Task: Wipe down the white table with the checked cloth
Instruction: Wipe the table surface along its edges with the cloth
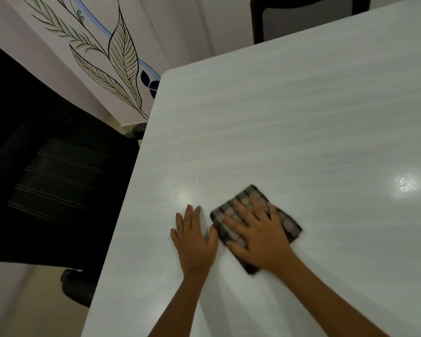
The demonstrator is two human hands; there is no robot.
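Observation:
The white table point(289, 122) fills the right and middle of the head view. A folded checked cloth point(287, 222), dark with pale squares, lies flat on it near the front left part. My right hand point(258, 233) presses down on the cloth with straight, spread fingers and covers its middle. My left hand point(195, 238) lies flat on the bare tabletop just left of the cloth, fingers straight, its thumb close to the cloth's edge. A few small water droplets point(177, 194) glint on the table beyond my left hand.
A black chair point(58, 176) stands close against the table's left edge. Another dark mesh-backed chair point(304, 18) stands behind the far edge. A wall painted with leaves point(107, 57) lies beyond the table's far left corner. A bright light reflection point(405, 184) shows at right.

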